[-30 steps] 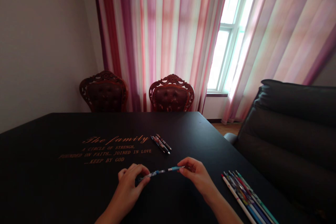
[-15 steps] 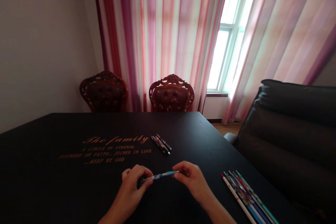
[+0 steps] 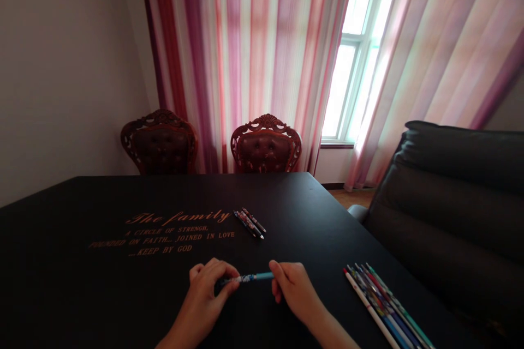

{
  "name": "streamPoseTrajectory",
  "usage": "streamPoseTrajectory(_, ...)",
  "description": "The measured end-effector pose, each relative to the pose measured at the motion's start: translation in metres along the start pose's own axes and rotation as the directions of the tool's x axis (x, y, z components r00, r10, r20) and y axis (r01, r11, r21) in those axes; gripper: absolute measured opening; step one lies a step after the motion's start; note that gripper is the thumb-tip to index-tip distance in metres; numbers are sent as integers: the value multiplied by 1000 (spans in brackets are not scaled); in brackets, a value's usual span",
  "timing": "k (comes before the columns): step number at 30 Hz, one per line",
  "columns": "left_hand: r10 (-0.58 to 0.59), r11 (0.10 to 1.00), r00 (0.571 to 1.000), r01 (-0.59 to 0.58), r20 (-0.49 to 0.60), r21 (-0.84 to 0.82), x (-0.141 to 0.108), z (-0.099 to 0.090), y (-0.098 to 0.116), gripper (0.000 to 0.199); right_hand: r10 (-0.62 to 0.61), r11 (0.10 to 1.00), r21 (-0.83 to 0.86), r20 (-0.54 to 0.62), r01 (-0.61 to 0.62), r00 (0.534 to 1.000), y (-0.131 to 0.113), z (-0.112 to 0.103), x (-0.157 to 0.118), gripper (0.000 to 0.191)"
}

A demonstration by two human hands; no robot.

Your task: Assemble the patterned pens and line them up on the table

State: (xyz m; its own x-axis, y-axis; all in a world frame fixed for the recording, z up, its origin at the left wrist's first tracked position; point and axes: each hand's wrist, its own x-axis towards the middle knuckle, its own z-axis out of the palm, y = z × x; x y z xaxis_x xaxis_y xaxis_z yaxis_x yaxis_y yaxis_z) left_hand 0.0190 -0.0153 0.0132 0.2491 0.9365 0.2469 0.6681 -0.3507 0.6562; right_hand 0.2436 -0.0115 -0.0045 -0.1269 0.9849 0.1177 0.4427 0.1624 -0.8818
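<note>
Your left hand [image 3: 203, 297] and right hand [image 3: 292, 289] are bare and sit close together over the near edge of the table [image 3: 123, 196], which has a matte black top. The pen [image 3: 248, 278] lies level between them, above the tabletop. It is a slim, round barrel with a printed multicolour section toward your left and a smooth blue section toward your right.

The left grip is clamped on the patterned end, with the fingers curled over the barrel. The right grip is together on the blue end, with the fingertips closed around the tip of the barrel.

Ahead of your hands, two slim patterned pens [image 3: 249, 224] lie side by side on the table, almost touching. To your right, a fan of long, thin pens [image 3: 385, 305] lies on the tabletop, the barrels close together and angled toward the table's edge. One barrel is white with a red tip; others are blue and green. Raised gold lettering [image 3: 176, 223] runs across the black surface to your left of the two pens. Beyond the far edge stand two carved wooden chairs [image 3: 266, 144] with tufted, button-studded backs. A dark padded sofa [image 3: 450, 191] stands to your right.
</note>
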Motion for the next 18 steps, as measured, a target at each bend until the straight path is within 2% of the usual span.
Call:
streamPoseTrajectory(5,-28,999,999,26,-34,-40,0,-2,-4,7,-149,989,0,-23,149,989,-8,-8,1,31)
streamPoseTrajectory(6,-22,999,999,20,-39,-48,0,-2,-4,7,-155,988,-23,-24,155,988,-8,-8,1,32)
streamPoseTrajectory(10,5,999,999,-7,-43,-47,0,0,-4,7,-121,989,-81,17,122,993,-5,-7,1,56)
streamPoseTrajectory(14,7,999,999,-8,-35,-39,1,-1,-3,7,-140,990,-21,22,141,990,-6,-7,0,31)
streamPoseTrajectory(18,14,999,999,-15,-32,-31,1,-2,-2,8,-114,993,-11,64,115,991,-8,-9,-1,46)
